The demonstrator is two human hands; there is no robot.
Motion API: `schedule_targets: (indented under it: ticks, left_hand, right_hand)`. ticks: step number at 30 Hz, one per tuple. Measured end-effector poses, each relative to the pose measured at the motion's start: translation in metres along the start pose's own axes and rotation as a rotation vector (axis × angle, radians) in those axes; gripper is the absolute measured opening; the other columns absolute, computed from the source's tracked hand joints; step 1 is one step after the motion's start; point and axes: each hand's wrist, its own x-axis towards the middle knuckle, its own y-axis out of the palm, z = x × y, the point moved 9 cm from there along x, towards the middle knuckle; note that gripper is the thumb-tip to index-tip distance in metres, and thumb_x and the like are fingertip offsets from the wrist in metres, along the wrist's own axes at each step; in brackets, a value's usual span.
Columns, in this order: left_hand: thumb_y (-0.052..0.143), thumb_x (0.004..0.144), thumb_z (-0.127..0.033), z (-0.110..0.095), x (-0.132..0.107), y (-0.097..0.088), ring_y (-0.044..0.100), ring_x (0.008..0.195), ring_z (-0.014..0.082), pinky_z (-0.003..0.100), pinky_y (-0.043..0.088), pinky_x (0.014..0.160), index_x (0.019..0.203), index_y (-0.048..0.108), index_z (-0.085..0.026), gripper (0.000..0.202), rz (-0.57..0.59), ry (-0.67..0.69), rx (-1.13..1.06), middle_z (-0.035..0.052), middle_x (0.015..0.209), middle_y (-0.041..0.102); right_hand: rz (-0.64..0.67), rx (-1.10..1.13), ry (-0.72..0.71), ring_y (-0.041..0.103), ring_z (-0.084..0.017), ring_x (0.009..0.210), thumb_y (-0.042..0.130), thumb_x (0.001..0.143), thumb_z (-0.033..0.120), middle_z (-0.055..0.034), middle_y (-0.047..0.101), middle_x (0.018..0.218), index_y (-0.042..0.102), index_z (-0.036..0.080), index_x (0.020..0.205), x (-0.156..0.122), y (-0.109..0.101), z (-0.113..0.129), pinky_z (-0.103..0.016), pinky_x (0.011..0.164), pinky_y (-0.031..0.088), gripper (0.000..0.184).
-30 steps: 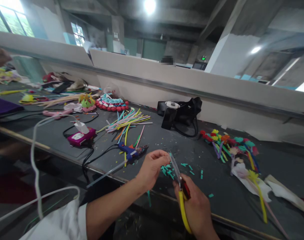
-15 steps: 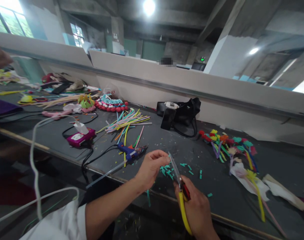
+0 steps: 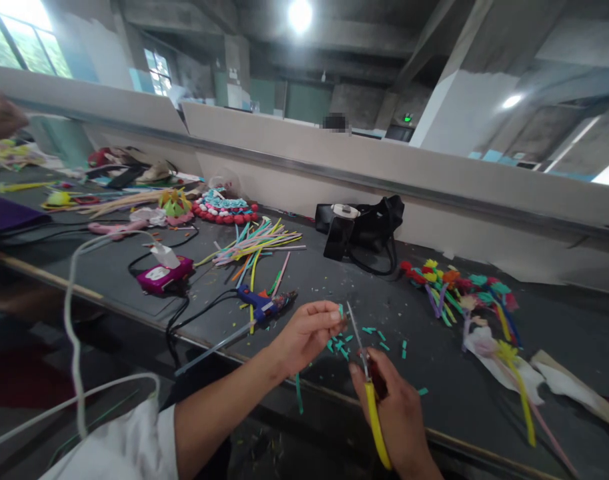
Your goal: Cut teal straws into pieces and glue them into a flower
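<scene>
My left hand (image 3: 309, 335) is closed in a pinch on a teal strip (image 3: 341, 311), whose tip pokes out past the fingertips. Below this wrist a teal length (image 3: 299, 395) hangs at the table edge; whether it is the same strip I cannot tell. Wrapped round yellow-handled scissors (image 3: 377, 427) is my right hand (image 3: 401, 410). The blades point up and away, just right of the strip and apart from it. Several short teal pieces (image 3: 340, 345) lie on the dark table under and between my hands.
A blue glue gun (image 3: 258, 303) lies left of my hands, behind it colourful strips (image 3: 264, 243). A purple power block (image 3: 165, 275) with cords sits further left. A black bag (image 3: 374, 227) rests against the partition; fuzzy flowers (image 3: 449, 280) lie right. Another person's hand (image 3: 1, 117) shows far left.
The scissor blades have moved slightly right, away from my left fingertips, and look more closed. More of the teal strip's tip now shows at the left fingers.
</scene>
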Motion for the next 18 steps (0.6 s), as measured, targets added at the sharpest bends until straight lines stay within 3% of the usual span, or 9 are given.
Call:
schedule_targets:
  ticks: [9,18]
  left_hand:
    - [0.081,0.065,-0.024,0.0032,0.0002,-0.0009,0.053,0.066,0.0101,0.024,0.039,0.07,0.074,0.071,-0.013,0.017,-0.033,0.0,0.027,0.0014,0.069,0.062]
    - [0.083,0.062,-0.028,-0.001,-0.0006,-0.0034,0.052,0.064,0.0108,0.025,0.036,0.067,0.072,0.071,-0.014,0.021,-0.061,0.013,0.092,0.0011,0.067,0.061]
  right_hand:
    - [-0.034,-0.144,-0.071,0.071,-0.017,0.075,0.05,0.088,0.039,-0.0023,0.074,0.088,0.065,0.02,0.103,-0.0008,-0.0071,0.0015,-0.024,0.067,0.054,0.028]
    - [0.001,-0.163,-0.067,0.071,-0.016,0.075,0.046,0.09,0.038,-0.0026,0.074,0.087,0.066,0.021,0.103,-0.0009,-0.0055,0.0017,-0.023,0.067,0.053,0.029]
